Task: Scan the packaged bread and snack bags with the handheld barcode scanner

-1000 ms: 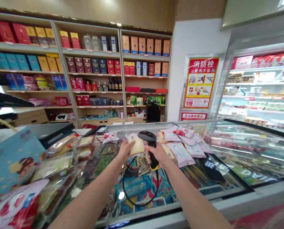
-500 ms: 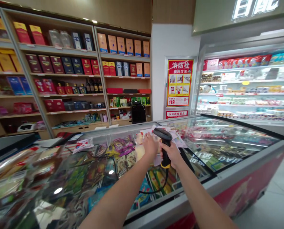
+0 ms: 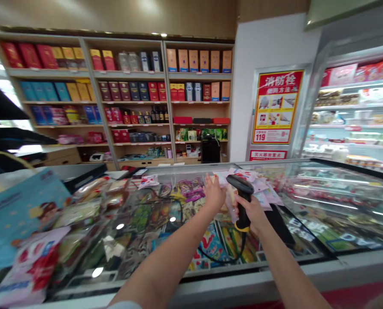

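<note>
My right hand (image 3: 252, 212) is wrapped round the handle of a black barcode scanner (image 3: 241, 189) with a yellow ring at its base and a black cord hanging down over the freezer lid. My left hand (image 3: 214, 194) reaches forward just left of the scanner, its fingers on or close to pink and white packets (image 3: 262, 189) that lie on the glass lid; motion blur hides whether it grips one. Both hands are over the glass top of a chest freezer (image 3: 307, 206).
Snack packets (image 3: 91, 189) and a blue paper bag (image 3: 20, 210) are piled on the left of the counter. Shelves of boxed goods (image 3: 130, 90) fill the back wall. A red fire poster (image 3: 277, 107) hangs beside an open refrigerated case (image 3: 355, 111) on the right.
The yellowish packet my left hand held at the scanner one second ago is no longer in it. The left hand has reached forward to the packets. The camera view swung right, then back left.
</note>
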{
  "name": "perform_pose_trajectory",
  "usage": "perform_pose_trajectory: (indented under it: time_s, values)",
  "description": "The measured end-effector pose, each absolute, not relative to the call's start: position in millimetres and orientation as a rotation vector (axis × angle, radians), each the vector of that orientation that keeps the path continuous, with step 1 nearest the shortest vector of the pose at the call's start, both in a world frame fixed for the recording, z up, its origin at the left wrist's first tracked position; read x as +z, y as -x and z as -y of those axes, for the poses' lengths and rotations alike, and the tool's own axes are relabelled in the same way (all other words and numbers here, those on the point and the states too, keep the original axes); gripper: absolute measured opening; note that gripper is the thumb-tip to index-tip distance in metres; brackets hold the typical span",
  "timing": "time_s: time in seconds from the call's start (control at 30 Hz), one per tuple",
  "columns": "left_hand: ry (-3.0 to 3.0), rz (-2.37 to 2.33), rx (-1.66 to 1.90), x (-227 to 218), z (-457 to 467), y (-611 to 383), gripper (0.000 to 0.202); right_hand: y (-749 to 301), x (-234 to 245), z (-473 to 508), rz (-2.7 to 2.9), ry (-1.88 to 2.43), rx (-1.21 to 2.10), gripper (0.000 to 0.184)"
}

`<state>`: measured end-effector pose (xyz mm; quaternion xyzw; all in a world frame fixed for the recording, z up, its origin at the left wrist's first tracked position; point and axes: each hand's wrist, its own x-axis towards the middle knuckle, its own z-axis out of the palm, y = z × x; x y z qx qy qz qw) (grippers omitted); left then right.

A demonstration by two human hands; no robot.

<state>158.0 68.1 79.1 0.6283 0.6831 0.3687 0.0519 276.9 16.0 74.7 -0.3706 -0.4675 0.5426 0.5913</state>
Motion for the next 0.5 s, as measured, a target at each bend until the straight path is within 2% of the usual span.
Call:
perform_pose_trajectory:
  time_s: [0.17,0.27,0.33,0.5]
  values:
    - [-1.868,-2.154,1.375,83,-5,-49,0.054,-236,76,-14,1.142,0.847,1.392,0.043]
    - [-1.816,-2.445,1.464,82,57,29,0.054,-207,81,-12,1.204,0.803,1.475,0.044]
    - [-1.739,-2.73,1.393,80,103,75,0.06,-189,83,-11,1.251,0.795,1.518,0.043]
    - [-1.181,-3.325,0.934,63,190,146,0.081,-145,86,-15,1.326,0.79,1.559,0.039]
